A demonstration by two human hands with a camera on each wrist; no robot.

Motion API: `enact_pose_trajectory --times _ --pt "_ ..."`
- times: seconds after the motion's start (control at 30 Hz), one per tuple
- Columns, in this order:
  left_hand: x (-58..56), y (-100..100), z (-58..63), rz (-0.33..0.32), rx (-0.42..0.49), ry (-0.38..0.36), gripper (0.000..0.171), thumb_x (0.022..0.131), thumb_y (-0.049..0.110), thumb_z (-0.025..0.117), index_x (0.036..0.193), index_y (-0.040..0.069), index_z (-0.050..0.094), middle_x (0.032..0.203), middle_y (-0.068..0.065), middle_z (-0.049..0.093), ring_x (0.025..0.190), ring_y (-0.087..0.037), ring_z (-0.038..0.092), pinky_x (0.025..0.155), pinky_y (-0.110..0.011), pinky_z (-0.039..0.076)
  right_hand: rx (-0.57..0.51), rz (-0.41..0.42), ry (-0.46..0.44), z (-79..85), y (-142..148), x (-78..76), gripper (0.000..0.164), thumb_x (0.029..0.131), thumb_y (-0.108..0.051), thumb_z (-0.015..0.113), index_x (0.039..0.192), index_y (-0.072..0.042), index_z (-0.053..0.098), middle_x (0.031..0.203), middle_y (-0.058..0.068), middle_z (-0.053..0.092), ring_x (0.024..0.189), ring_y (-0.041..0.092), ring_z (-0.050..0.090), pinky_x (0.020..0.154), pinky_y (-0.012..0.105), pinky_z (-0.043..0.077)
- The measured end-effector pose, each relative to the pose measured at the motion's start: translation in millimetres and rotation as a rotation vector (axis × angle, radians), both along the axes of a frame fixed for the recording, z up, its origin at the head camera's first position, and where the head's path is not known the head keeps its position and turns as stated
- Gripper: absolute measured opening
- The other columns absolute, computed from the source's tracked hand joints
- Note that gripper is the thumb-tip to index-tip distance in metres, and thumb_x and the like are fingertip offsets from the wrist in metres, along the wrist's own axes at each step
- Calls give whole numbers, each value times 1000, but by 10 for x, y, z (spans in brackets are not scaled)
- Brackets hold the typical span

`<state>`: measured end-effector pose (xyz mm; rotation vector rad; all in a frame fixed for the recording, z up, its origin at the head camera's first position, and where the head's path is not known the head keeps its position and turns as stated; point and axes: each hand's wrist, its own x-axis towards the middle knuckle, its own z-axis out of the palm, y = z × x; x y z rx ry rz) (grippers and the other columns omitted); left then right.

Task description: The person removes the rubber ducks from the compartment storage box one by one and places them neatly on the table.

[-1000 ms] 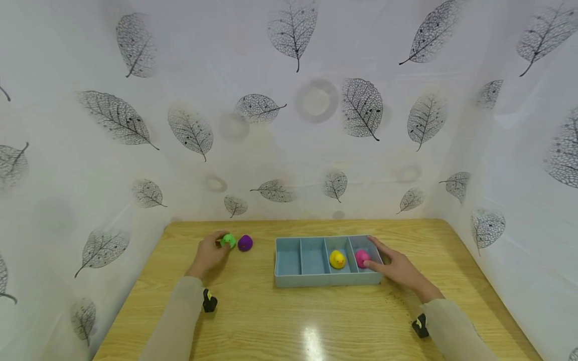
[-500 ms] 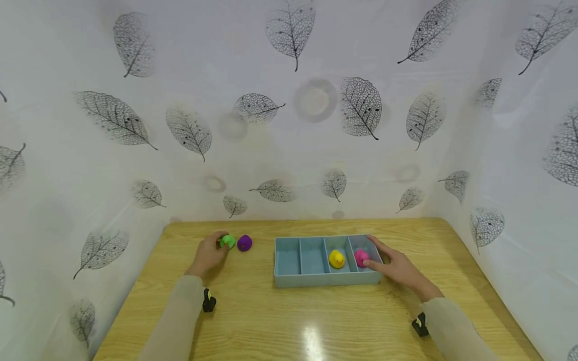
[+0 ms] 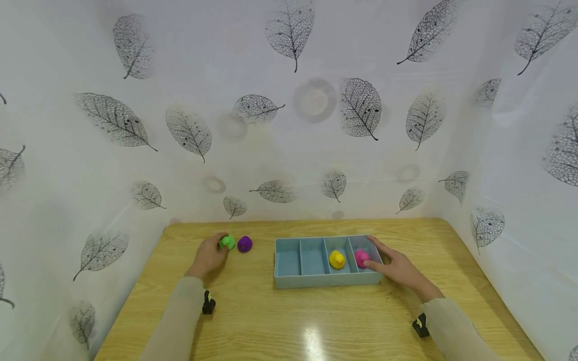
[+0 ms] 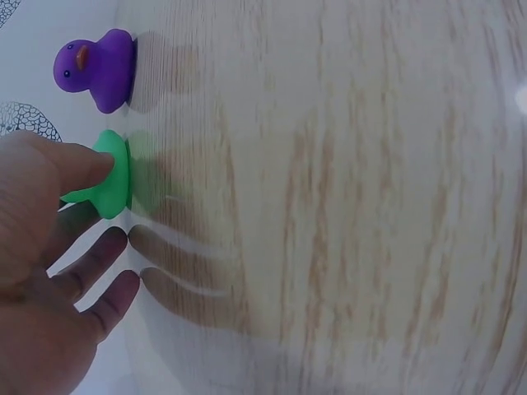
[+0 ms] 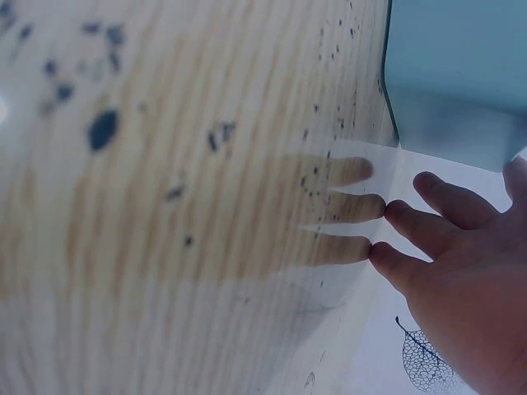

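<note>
My left hand (image 3: 210, 256) pinches a green rubber duck (image 3: 228, 242) between thumb and index finger at the table's far left. In the left wrist view the other fingers spread below the green duck (image 4: 115, 185). A purple rubber duck (image 3: 245, 244) stands just right of it. My right hand (image 3: 397, 268) grips the right end of a grey-blue divided box (image 3: 327, 282). Its thumb reaches inside, over or against a pink rubber duck (image 3: 362, 257) in the rightmost compartment; contact is unclear. A yellow rubber duck (image 3: 336, 259) sits in the compartment beside it.
The box's two left compartments (image 3: 288, 256) hold nothing. A wooden table (image 3: 253, 321) lies under everything, with dark specks near the right hand. A white leaf-print curtain (image 3: 271, 150) encloses the back and sides.
Nearly nothing differs. Both hands keep their places, the left on the green duck and the right at the box. The head view shifts very slightly.
</note>
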<state>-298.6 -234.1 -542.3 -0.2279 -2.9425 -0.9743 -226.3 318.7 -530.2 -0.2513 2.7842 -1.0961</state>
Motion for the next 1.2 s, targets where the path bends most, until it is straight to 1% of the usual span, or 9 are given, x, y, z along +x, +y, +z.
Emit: enact_pose_trajectory --times 0.17,0.4,0.63,0.83,0.97,1.03,1.1,1.17,1.2 --pt "-21 -19 -38 2 -16 -9 49 99 8 62 147 -3 55 124 -30 70 95 -34 65 101 -62 54 -20 2 -5 12 7 11 90 98 -53 70 169 -22 24 170 27 28 151 56 33 115 75 37" --pt "-33 -33 -55 -3 -17 3 50 98 7 62 146 -2 56 122 -30 71 95 -35 65 101 -62 54 -21 0 -3 -5 11 6 90 98 -53 69 169 -21 24 170 27 28 152 56 32 115 75 36" --pt "-22 -44 -31 -16 -13 -15 50 100 7 60 148 -2 53 132 -32 67 115 -47 67 107 -65 50 -32 1 -4 0 11 11 90 98 -52 70 169 -22 24 170 27 28 151 55 33 116 74 37" --pt "-18 -47 -9 -32 -19 -11 51 98 5 62 148 -2 53 126 -31 70 102 -38 68 104 -63 53 -36 -1 -10 -16 11 7 90 98 -52 70 170 -22 23 171 27 26 152 55 31 115 75 36" --pt "3 -45 59 -53 -17 -40 61 94 4 61 153 -1 48 124 -30 70 97 -35 67 101 -61 55 -37 -3 -14 -21 13 0 90 98 -53 70 170 -23 23 171 27 26 152 56 31 116 76 35" --pt "22 -40 117 -43 3 -95 66 95 7 60 159 5 41 125 -25 69 87 -29 67 95 -57 57 -32 -3 -13 -17 14 -2 91 98 -54 69 170 -23 23 171 27 26 152 56 31 116 76 35" --pt "28 -33 177 -33 28 -140 71 96 10 58 163 8 35 115 -24 70 70 -22 61 82 -50 60 -30 -4 -13 -12 14 -1 91 98 -54 69 170 -23 23 170 27 27 152 56 32 116 75 35" --pt "20 -21 234 -28 40 -139 71 97 14 59 164 9 33 103 -24 69 58 -14 52 68 -40 58 -28 -3 -14 -9 14 0 91 98 -54 69 170 -23 23 170 27 27 151 56 33 116 75 35" --pt "11 -9 259 -29 43 -114 71 98 15 61 163 8 35 104 -27 69 52 -12 47 63 -35 55 -24 -2 -13 -9 14 1 91 98 -54 69 170 -23 23 170 27 28 151 56 33 115 75 36"
